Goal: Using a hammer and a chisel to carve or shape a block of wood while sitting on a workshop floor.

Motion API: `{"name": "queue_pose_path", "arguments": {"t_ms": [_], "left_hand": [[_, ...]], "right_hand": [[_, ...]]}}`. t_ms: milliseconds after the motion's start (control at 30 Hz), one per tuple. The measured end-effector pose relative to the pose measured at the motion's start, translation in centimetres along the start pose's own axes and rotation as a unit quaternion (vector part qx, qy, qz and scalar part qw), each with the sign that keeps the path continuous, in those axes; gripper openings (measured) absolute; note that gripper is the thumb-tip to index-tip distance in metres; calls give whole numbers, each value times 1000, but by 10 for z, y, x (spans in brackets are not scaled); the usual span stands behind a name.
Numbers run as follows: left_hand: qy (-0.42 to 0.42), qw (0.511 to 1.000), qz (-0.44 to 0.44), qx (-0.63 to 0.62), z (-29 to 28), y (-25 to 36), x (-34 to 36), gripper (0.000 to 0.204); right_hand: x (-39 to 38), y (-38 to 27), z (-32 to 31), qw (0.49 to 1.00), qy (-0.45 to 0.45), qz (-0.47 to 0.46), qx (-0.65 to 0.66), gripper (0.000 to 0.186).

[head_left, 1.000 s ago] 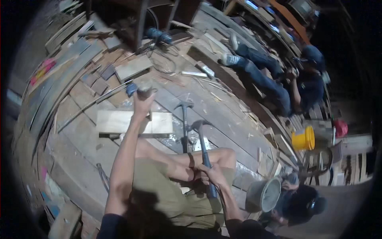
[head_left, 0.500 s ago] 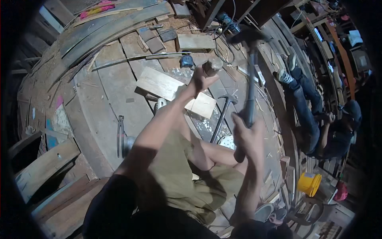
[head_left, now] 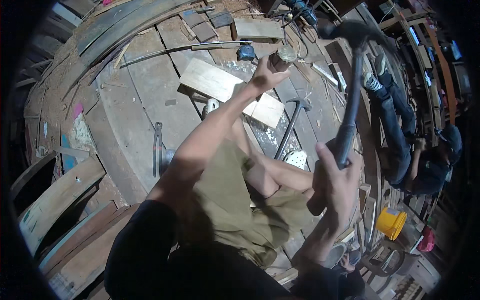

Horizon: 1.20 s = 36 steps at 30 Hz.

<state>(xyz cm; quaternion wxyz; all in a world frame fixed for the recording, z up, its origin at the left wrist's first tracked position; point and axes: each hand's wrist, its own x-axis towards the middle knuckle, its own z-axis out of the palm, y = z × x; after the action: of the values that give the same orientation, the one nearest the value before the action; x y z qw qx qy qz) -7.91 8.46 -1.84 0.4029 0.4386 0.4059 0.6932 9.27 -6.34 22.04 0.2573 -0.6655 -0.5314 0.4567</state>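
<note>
My left hand (head_left: pixel 269 75) is wrapped round an upright chisel (head_left: pixel 286 54), with its round, battered handle top above the fist. The hand covers the lower part of the tool, so its blade is hidden. Below it lies a pale wooden board (head_left: pixel 210 80) on the floor planks. My right hand (head_left: pixel 342 182) grips a claw hammer (head_left: pixel 354 75) by its dark handle, held up to the right of the chisel and apart from it. The hammer's head is blurred. A second claw hammer (head_left: pixel 290 125) rests on the floor by the board, near a white perforated clog (head_left: pixel 296 159).
Pincers (head_left: pixel 158 150) lie left of my leg. Beyond the board are a blue tape measure (head_left: pixel 245 53), a wood block (head_left: pixel 257 31) and a corded power tool (head_left: pixel 306 12). At right sit another person (head_left: pixel 425 160) and a yellow bucket (head_left: pixel 391 223). Curved planks (head_left: pixel 60 200) are stacked at left.
The raised hammer and my right hand have moved to the right. The whole view has shifted a little; my left hand still holds the chisel over the board.
</note>
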Motion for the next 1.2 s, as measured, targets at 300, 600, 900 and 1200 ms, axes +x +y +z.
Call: {"name": "queue_pose_path", "arguments": {"t_ms": [300,600,900,1200], "left_hand": [[-31,994,56,85,1,2,1,27],[49,994,-14,93,5,9,-6,31],[-59,994,35,80,14,-5,-1,41],[-20,999,22,30,20,12,-5,37]], "right_hand": [[44,23,26,988,-11,-46,-150,22],[18,48,-1,993,-56,100,39,32],[-3,-13,-26,978,85,-144,125,17],[20,74,10,999,-30,28,-11,24]]}}
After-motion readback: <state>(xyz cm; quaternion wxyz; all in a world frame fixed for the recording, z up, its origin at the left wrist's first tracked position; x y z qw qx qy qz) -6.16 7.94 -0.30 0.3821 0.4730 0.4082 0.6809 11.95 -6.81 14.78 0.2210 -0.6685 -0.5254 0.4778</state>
